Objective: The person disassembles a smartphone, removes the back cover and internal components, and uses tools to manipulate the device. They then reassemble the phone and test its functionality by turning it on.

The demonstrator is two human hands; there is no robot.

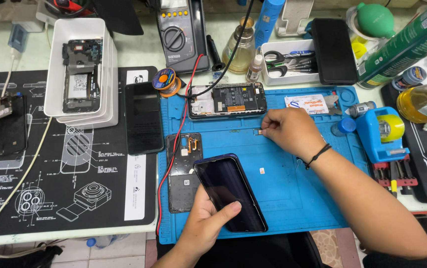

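The left hand [208, 218] grips a dark phone [229, 193] from below, fingers curled round its lower edge and thumb pressed on the glass; the phone's long axis runs from upper left to lower right over the blue mat [283, 183] on the table; just left of it lies a back cover [183, 171], flat and touching the mat; further right and higher, the right hand [290, 131] pinches a tiny part [259, 132] between thumb and forefinger, low on the mat, just below the opened phone [227, 99]; the right hand is the nearer to that phone.
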